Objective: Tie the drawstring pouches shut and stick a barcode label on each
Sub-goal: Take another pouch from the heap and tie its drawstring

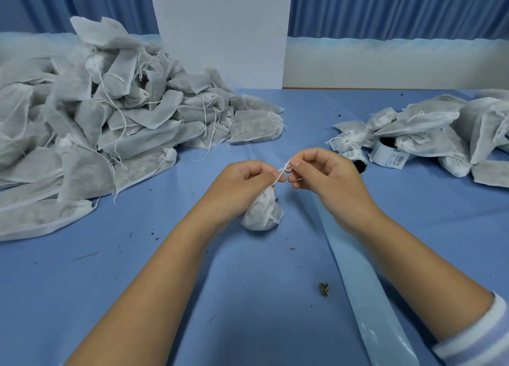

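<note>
Two hands tie the string of one small pouch at the middle of the blue table point(165, 283).

The pouch point(263, 211) is white and thin, standing on the table with its neck gathered; a greyish filling shows faintly through the cloth. The left hand point(248, 178) is curled round this neck. The right hand point(322, 172), just right of the pouch, pinches a small loop of the drawstring point(282, 172) between thumb and forefinger. Far left of the pouch lies a big heap of filled pouches point(110, 117) with loose strings. Far right of it lies a smaller heap point(440, 134), some with barcode labels, and a label roll point(385, 152) beside them. A glossy backing strip point(358, 269) runs under the right forearm.
</note>
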Motion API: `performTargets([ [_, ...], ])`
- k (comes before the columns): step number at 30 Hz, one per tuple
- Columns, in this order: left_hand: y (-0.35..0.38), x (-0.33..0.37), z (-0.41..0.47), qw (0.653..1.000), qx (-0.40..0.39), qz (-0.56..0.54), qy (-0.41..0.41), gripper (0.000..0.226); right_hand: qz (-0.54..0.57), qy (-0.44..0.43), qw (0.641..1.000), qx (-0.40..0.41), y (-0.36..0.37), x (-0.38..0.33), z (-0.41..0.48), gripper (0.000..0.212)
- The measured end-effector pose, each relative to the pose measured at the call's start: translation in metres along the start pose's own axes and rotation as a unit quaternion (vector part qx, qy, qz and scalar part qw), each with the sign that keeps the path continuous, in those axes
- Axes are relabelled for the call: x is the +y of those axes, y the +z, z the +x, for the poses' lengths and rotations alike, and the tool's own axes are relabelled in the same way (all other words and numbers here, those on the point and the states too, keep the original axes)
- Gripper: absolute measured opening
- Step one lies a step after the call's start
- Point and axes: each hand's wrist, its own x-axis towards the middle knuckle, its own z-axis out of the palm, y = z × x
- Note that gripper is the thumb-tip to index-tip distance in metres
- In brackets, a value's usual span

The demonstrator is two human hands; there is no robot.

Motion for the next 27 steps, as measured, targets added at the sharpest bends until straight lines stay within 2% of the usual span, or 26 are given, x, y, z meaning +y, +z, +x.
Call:
performTargets([
  [7,0.011,-0.002,-0.002,0.999,0.022,0.019,0.029,0.015,0.052,0.063,0.995,0.057,-0.006,-0.001,0.005,0.020],
  [20,0.027,-0.007,0.001,0.983,0.069,0.132,0.109,0.025,0.186,0.145,0.965,0.112,-0.003,0.005,0.013,0.025],
  [24,0.028,-0.006,0.003,0.985,0.066,0.124,0.095,0.016,0.261,0.173,0.943,0.110,-0.007,0.006,0.014,0.023],
  [27,0.018,-0.004,0.002,0.994,0.032,0.050,0.089,0.017,0.284,0.169,0.938,0.108,-0.010,0.005,0.016,0.022],
])
